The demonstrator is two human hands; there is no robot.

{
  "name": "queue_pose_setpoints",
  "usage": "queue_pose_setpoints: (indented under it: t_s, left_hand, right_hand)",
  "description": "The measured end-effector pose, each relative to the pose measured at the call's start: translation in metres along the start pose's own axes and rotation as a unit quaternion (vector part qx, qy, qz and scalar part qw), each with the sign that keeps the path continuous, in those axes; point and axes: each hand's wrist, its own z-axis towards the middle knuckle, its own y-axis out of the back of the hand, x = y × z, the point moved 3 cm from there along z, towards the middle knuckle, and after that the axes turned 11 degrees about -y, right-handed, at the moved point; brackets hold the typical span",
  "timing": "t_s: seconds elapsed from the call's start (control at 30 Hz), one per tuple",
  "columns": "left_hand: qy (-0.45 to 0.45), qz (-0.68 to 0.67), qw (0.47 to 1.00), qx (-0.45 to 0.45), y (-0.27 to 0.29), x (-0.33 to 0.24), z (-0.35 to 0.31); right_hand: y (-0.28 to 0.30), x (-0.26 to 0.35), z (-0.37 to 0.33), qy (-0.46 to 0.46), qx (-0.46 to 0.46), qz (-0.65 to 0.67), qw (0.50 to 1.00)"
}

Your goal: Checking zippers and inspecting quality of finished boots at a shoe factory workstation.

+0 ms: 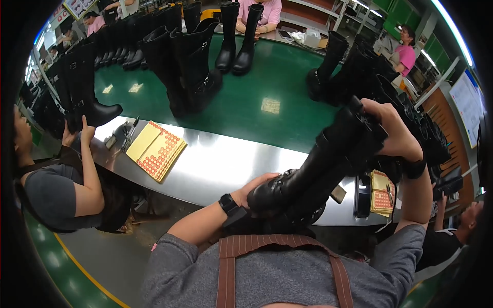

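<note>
A pair of tall black boots (313, 169) with buckled straps is slanted in front of my chest, shafts up to the right and feet down to the left. My left hand (255, 186) grips a foot end beside the buckles; some of its fingers are hidden behind the leather. Up at the shaft tops, my right hand (395, 128) is wrapped around the upper edge, its fingertips partly out of sight. A metal-topped bench edge (221, 159) lies beyond the boots.
Tall black boots (192, 66) stand on the green table (267, 105), with others at far left and right. Yellow sticker sheets (156, 149) lie on the metal strip, more (382, 192) at right beside a black tray (362, 197). A co-worker (61, 190) at left holds boots; another (452, 231) sits right.
</note>
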Motion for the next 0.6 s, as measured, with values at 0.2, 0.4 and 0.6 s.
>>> queue_pose_setpoints:
  t_s: [0.2,0.4,0.6]
  left_hand:
    - [-0.279,0.208,0.931,-0.116,0.031,-0.119,-0.016]
    - [-0.337,0.256,0.897,-0.124,0.052,-0.134,-0.019]
    - [-0.329,0.262,0.887,-0.188,0.042,-0.131,-0.014]
  right_hand:
    - [0.013,-0.026,0.059,-0.073,-0.121,-0.035,0.989]
    - [0.047,-0.119,0.187,-0.155,-0.275,-0.188,0.93]
    - [0.044,-0.204,0.316,-0.258,-0.387,-0.31,0.829]
